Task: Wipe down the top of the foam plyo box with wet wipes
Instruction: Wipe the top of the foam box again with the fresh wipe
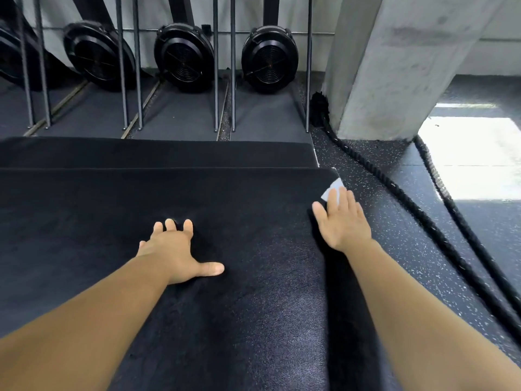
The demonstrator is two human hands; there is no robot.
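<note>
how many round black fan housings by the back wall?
4 fan housings: three whole in a row, left, middle, right; a fourth looks cut off at the left edge. More may be hidden off-frame.

Bare left grip and bare right grip, both on bare forearms.
</note>
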